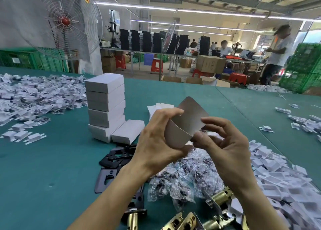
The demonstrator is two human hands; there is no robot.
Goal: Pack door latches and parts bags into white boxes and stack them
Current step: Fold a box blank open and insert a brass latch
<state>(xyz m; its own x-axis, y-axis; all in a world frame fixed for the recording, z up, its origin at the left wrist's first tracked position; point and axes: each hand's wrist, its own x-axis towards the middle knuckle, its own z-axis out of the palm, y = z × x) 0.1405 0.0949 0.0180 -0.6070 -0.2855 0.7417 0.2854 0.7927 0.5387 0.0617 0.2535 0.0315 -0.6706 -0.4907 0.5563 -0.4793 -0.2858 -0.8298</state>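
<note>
Both hands were raised over the green table [52, 169], holding a box blank [184, 123] between them, well above the parts lying below. The left hand [156, 139] gripped the blank's left side, fingers curled over the top edge and the thumb underneath, so that the card bowed into a curve. The right hand [224, 143] pinched the blank's right edge between thumb and forefinger, the other fingers loosely bent behind.

To the left of the hands stood a stack of white boxes [106, 104], four high and closed. One more white box [127, 131] lay on the table against the stack's foot on its right side. Just behind the hands a small pile of flat white card [154, 108] showed on the table.

Under the wrists lay a heap of clear parts bags [187, 177] with dark small parts inside. Left of the bags were black square plates [118, 156] with cut-outs, and a grey strike plate [106, 179] lay nearer the camera. Brass door latches [220, 196] lay at the near edge, some partly hidden by the forearms.

White plastic pieces were heaped at far left [34, 94] and along the right side [278, 174]. Beyond the table stood a large pedestal fan [66, 21], green crates [304, 68] and a standing person [279, 52], blurred.
</note>
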